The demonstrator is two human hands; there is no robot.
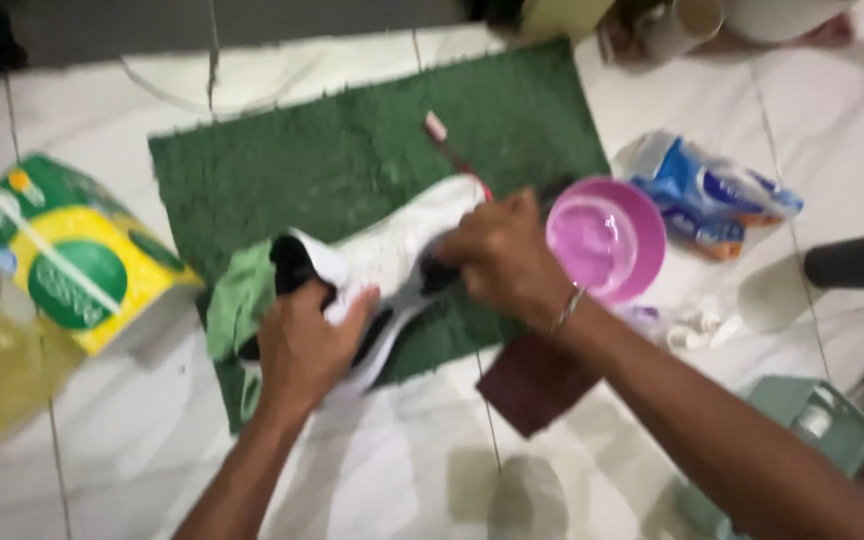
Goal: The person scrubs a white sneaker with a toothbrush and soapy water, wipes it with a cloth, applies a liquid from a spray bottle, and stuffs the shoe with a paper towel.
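Note:
A white sneaker (392, 245) with a black lining lies on a green mat (352, 150). My left hand (307, 345) grips the shoe at its heel end. My right hand (497, 255) presses on the middle of the shoe and appears to hold a brush whose handle (447, 145) sticks up past the toe. The frame is blurred, so the brush head is hidden under the hand. A green cloth (237, 300) lies beside the heel.
A pink bowl (607, 240) stands right of the mat, with a blue and white packet (712, 195) behind it. A green and yellow package (72, 250) lies at the left. A dark red cloth (532, 385) and a pale green item (812, 415) lie on the white tiled floor.

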